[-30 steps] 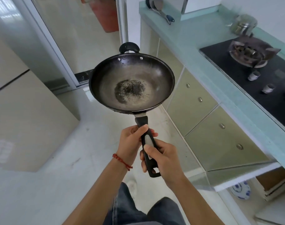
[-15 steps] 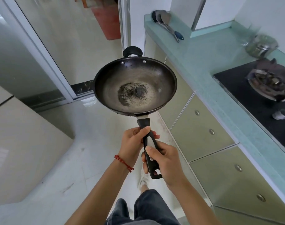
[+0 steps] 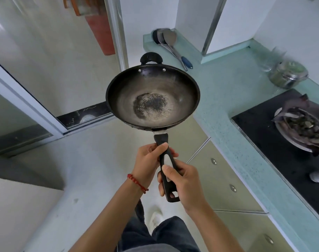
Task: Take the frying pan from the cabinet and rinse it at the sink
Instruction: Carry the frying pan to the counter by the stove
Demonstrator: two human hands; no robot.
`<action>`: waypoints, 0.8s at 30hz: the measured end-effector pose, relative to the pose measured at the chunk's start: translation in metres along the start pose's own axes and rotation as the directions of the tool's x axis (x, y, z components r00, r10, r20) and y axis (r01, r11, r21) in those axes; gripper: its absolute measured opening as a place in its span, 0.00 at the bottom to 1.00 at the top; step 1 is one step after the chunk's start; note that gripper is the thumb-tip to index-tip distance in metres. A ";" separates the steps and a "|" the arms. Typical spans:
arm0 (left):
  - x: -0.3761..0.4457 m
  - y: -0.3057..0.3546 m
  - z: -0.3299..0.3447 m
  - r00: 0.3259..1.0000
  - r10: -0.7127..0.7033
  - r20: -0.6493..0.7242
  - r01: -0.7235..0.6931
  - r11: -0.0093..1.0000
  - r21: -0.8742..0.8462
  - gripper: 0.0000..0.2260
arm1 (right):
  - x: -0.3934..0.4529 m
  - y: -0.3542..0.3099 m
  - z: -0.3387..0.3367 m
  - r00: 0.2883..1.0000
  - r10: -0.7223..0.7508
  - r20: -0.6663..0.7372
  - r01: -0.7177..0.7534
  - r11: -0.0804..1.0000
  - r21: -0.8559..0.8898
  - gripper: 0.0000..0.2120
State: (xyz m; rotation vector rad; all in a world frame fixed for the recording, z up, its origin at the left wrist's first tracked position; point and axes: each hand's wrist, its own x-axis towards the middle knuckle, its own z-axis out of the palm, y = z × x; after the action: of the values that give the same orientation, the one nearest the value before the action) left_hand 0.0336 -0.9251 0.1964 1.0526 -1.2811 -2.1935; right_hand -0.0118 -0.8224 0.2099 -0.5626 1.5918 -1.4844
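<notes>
The fingers [image 3: 170, 155] of the left hand [image 3: 148, 164] were curled around the upper part of the black handle [image 3: 166, 170], thumb laid along its top near the metal neck. The fingers [image 3: 160, 186] of the right hand [image 3: 184, 186] were wrapped around the lower part of the same handle, thumb pressed on its grey inset; the two hands sat one just behind the other, almost touching. A red string bracelet [image 3: 137, 182] circled the left wrist. The frying pan [image 3: 152, 96] was held level in the air, out in front of the body, above the pale floor [image 3: 78, 160] and just left of the turquoise countertop [image 3: 227, 91]. Its dark bowl showed a blackened, speckled patch at the centre, and a small loop grip [image 3: 151, 58] stood on the far rim. On the countertop lay a spatula [image 3: 173, 46] and a ladle with its bowl beside it; farther right stood a steel lidded pot [image 3: 287, 74]. A black gas hob [image 3: 289, 135] was set into the counter, with a burner [image 3: 304, 128] on it. Cabinet doors [image 3: 226, 179] with round metal knobs ran below the counter. A sliding door frame [image 3: 27, 99] crossed the left side. Dark trousers and one light shoe [image 3: 155, 219] showed at the bottom edge.
</notes>
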 end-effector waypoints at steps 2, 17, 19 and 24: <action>0.024 0.007 0.003 0.999 -0.012 0.033 0.011 1.000 0.014 0.12 | 0.020 -0.005 -0.002 0.999 0.003 -0.041 -0.003 1.000 0.010 0.12; 0.192 0.076 0.019 0.881 -0.224 0.417 0.163 0.971 0.176 0.09 | 0.157 -0.043 0.015 0.887 0.007 -0.462 0.113 0.967 0.230 0.10; 0.205 0.078 0.025 0.852 -0.254 0.457 0.174 0.962 0.210 0.09 | 0.166 -0.044 0.015 0.853 0.011 -0.521 0.134 0.962 0.240 0.09; 0.229 0.075 0.043 0.790 -0.329 0.517 0.205 0.937 0.282 0.07 | 0.181 -0.044 0.005 0.787 0.022 -0.617 0.174 0.951 0.255 0.08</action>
State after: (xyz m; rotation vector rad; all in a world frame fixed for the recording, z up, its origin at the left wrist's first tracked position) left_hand -0.1494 -1.0867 0.1807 0.7087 -1.7347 -2.7696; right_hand -0.1130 -0.9791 0.2013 0.0598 1.7744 -2.0696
